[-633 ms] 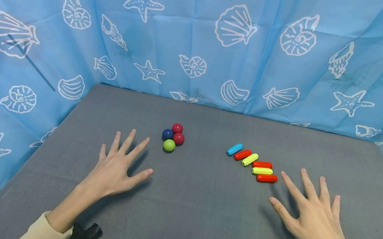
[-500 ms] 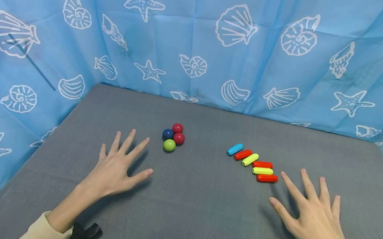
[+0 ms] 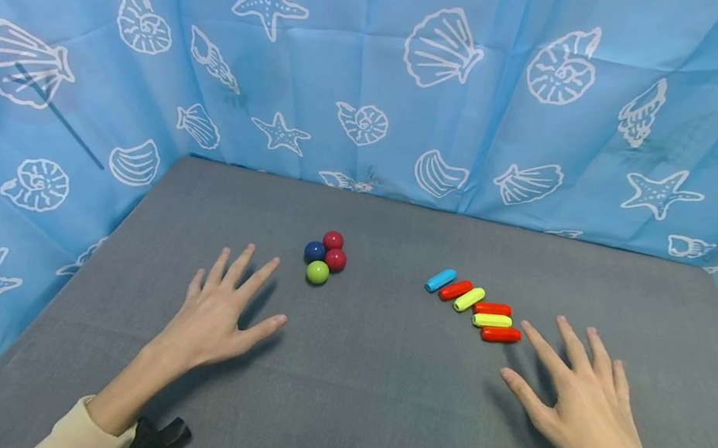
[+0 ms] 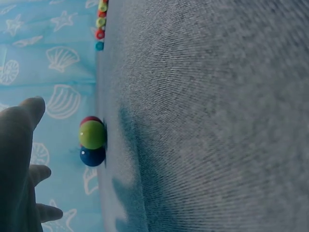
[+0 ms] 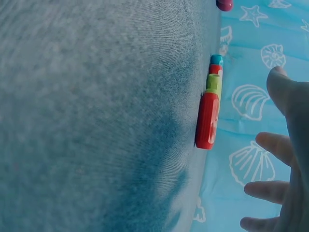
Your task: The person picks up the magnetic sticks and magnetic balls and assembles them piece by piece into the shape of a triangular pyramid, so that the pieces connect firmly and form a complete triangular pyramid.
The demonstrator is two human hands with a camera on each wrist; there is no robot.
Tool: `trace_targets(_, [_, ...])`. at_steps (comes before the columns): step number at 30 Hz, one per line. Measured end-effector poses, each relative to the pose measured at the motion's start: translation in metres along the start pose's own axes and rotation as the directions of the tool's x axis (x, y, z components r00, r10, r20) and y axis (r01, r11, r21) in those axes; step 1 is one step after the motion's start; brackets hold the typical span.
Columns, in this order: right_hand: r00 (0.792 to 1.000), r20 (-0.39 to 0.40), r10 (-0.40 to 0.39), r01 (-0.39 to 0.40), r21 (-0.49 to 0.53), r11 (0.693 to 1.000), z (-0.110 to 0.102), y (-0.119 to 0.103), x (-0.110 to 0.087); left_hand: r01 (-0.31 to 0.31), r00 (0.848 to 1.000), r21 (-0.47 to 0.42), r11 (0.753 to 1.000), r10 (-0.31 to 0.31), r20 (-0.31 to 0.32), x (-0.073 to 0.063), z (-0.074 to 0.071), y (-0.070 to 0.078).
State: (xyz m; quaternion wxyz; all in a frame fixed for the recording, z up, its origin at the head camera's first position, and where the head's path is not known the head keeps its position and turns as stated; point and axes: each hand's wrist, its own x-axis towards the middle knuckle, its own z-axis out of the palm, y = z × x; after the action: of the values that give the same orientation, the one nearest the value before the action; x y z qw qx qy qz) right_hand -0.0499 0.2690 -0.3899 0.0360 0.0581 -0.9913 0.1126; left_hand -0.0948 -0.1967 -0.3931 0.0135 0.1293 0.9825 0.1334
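My left hand (image 3: 212, 322) hovers over the grey cloth with its fingers spread, holding nothing. Just beyond its fingertips sits a tight cluster of glossy balls: a green ball (image 3: 317, 272), a dark blue ball (image 3: 315, 251) and two red balls (image 3: 335, 259). On the other side my right hand (image 3: 583, 408) is likewise spread above the cloth. Its index fingertip is close to the nearest red bead (image 3: 500, 334) of a slanting row of long tube-shaped beads. Further along lie yellow beads (image 3: 469, 299) and, at the far end, a blue bead (image 3: 440, 280).
Grey cloth (image 3: 364, 413) covers the table. A blue curtain (image 3: 357, 59) printed with shells and starfish hangs behind the table and along its left side. Black straps (image 3: 159, 439) sit at both wrists.
My right hand has shifted slightly to the left, its fingers a little closer together. The left hand has barely moved. Balls and beads lie as before.
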Motion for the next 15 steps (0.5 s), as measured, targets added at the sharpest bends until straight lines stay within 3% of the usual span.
trace_targets(9, [0.99, -0.127, -0.058, 0.064, 0.047, 0.997, 0.0, -0.005, 0.003, -0.05, 0.998, -0.055, 0.997, 0.048, -0.047, 0.009, 0.0, 0.004])
trace_targets(15, [0.986, -0.137, -0.099, 0.107, 0.049, 0.993, 0.003, -0.01, 0.012, -0.098, 0.991, -0.105, 0.99, 0.087, -0.102, 0.024, 0.002, 0.012])
